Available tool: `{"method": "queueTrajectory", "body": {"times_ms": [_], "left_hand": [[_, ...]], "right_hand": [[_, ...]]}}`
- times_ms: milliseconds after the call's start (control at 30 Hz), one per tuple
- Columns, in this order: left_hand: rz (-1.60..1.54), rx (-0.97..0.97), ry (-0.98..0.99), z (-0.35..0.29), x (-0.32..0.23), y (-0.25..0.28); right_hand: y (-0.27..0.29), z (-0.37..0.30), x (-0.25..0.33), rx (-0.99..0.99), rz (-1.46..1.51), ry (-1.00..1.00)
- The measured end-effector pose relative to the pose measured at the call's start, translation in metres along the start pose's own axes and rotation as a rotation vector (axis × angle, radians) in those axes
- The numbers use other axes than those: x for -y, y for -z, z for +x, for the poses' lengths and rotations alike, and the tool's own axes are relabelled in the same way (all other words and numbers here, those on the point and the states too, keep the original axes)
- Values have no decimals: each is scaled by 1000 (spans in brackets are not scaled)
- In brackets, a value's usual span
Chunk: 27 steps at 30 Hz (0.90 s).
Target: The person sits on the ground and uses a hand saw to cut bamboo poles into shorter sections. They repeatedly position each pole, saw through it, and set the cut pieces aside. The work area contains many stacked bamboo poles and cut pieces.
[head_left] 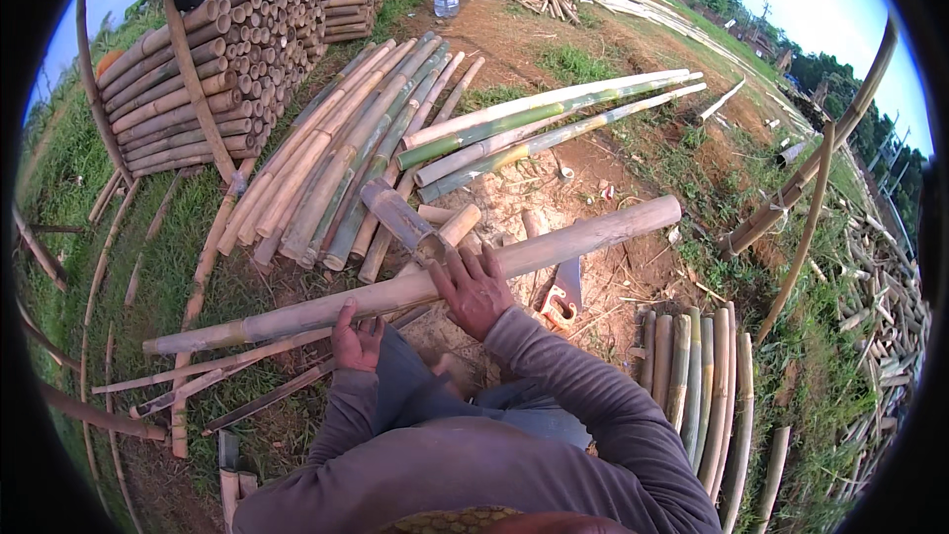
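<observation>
The bamboo pole [415, 287] lies across my lap, its long axis running from low on my left up to the far right, the right end raised over bare dirt [514, 198]. It is pale tan, smooth, with faint node rings. My left hand [356, 336] cups it from below, fingers curled around it. My right hand [474, 289] presses flat on top, fingers spread, wrist bent. A saw [563, 295] lies just beside my right hand.
</observation>
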<state>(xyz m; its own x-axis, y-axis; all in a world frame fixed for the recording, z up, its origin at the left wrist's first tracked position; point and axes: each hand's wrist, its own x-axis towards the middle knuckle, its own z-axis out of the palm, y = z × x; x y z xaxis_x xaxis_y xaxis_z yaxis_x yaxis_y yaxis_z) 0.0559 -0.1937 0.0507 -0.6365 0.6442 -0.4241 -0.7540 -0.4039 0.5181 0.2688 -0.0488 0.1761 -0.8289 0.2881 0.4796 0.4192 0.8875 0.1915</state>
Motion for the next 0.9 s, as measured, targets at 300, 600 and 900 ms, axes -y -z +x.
{"method": "queueTrajectory", "body": {"times_ms": [300, 600, 900], "left_hand": [[62, 174, 218, 1, 28, 37], [360, 447, 427, -57, 120, -52], [1171, 1112, 233, -39, 143, -93]], "right_hand": [[55, -149, -57, -39, -62, -304], [49, -184, 1, 155, 38, -515], [111, -309, -68, 192, -50, -1009]]}}
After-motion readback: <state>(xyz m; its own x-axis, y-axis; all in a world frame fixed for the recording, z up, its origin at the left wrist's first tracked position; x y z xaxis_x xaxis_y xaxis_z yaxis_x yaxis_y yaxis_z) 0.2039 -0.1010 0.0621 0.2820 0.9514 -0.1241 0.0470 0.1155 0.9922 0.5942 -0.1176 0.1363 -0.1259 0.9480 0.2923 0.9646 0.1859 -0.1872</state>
